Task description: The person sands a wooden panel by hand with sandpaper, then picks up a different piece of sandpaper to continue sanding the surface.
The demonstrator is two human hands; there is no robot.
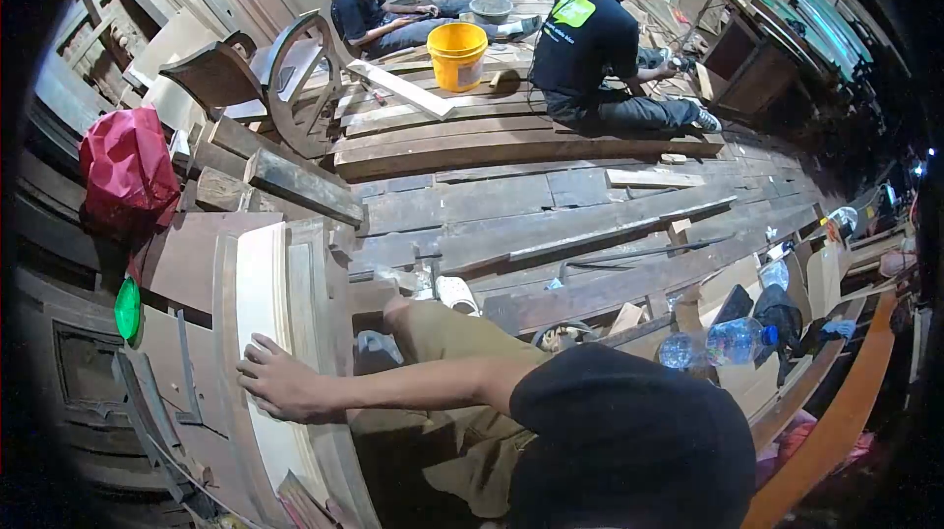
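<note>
My right hand [280,379] lies palm down on a long, pale wooden panel [260,278], its fingers spread and gripping nothing. The panel has a gently curved edge and rests beside brown moulded boards [313,273]. My bare forearm reaches across my khaki-clad legs from a black sleeve. Near the lower end of the panel is a small dark wooden piece [307,501], partly cut off by the frame. My left hand is out of sight.
Two people sit on the plank floor ahead, near a yellow bucket [458,62]. A wooden chair [265,77] and stacked beams [303,187] stand left. A pink bag [130,160] hangs far left. Water bottles [736,342] and scraps lie right.
</note>
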